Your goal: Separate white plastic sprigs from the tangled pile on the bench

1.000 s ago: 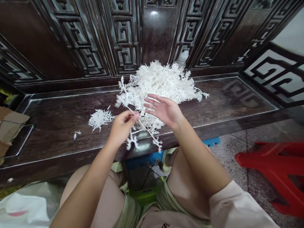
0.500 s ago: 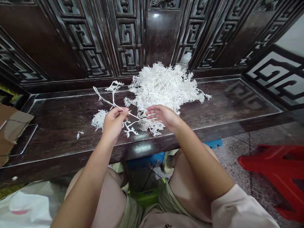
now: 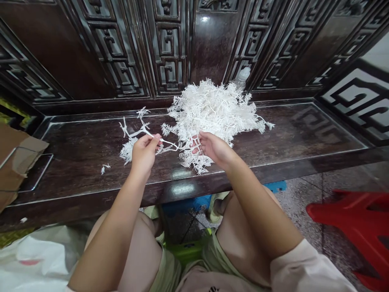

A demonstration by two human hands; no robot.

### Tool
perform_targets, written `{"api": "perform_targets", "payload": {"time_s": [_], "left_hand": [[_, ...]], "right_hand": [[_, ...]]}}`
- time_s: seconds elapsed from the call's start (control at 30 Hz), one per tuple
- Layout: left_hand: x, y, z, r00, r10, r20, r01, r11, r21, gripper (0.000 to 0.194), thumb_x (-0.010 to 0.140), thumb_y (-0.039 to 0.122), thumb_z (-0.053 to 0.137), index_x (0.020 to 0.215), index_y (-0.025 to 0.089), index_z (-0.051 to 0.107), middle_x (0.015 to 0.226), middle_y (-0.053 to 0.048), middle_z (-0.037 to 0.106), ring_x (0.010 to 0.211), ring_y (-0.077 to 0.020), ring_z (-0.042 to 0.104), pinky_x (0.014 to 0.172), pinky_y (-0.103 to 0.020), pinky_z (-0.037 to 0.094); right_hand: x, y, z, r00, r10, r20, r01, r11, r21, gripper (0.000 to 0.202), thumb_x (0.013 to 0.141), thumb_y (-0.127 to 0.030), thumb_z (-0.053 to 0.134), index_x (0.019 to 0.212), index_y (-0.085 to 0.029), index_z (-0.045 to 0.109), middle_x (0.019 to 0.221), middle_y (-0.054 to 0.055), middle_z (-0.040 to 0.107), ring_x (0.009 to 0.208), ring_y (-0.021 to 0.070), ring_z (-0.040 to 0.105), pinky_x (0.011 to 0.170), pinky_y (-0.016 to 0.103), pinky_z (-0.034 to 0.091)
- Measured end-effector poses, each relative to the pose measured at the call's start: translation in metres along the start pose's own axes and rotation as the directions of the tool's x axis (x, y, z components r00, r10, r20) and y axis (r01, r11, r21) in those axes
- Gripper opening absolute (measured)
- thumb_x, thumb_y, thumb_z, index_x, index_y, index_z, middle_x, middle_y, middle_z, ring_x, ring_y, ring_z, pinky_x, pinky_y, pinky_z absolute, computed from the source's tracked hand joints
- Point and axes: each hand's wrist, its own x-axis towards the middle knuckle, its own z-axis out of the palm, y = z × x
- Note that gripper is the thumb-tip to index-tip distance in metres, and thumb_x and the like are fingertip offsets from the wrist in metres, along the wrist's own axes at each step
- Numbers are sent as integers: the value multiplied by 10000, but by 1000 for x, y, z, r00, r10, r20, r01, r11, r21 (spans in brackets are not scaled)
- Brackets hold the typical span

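Observation:
A bare, forked white plastic branch (image 3: pixel 138 132) is pinched between the thumb and fingers of my left hand (image 3: pixel 145 152), and its stem runs right towards my right hand (image 3: pixel 214 149). The fingers of my right hand curl around the branch's twiggy right end, which lies across them. Behind my right hand rises a large heap of white plastic sprigs (image 3: pixel 209 107) with needle-like tips. A smaller bunch of white sprigs (image 3: pixel 127 151) sits just left of my left hand, partly hidden by it.
All this lies on a dark wooden bench (image 3: pixel 288 134) with a carved back. A clear bottle (image 3: pixel 242 77) stands behind the heap. Small white scraps (image 3: pixel 105 168) and torn cardboard (image 3: pixel 18 162) with a metal wire frame are at left. A red stool (image 3: pixel 349 219) stands at right.
The branch has turned in my left hand, and its right end now lies across my right hand's fingers. Those fingers were stretched out before and are now curled. The view has shifted slightly.

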Motion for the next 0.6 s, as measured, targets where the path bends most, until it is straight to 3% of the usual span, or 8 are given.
{"api": "perform_targets", "payload": {"time_s": [0.33, 0.6], "left_hand": [[0, -3, 3, 995, 46, 91, -40, 997, -61, 203, 717, 327, 553, 762, 134, 600, 810, -54, 629, 664, -117, 557, 677, -267, 451], [-1, -2, 1, 988, 62, 139, -57, 998, -35, 180, 733, 302, 514, 763, 147, 603, 721, -38, 594, 668, -134, 540, 680, -274, 431]], "right_hand": [[2, 0, 1, 992, 50, -117, -48, 999, 18, 197, 779, -328, 417, 773, -186, 554, 708, 6, 559, 614, 117, 525, 571, 254, 331], [3, 1, 0, 992, 47, -119, -50, 999, -21, 216, 766, -353, 424, 758, -187, 562, 713, 16, 571, 636, 131, 531, 599, 264, 347]]}}
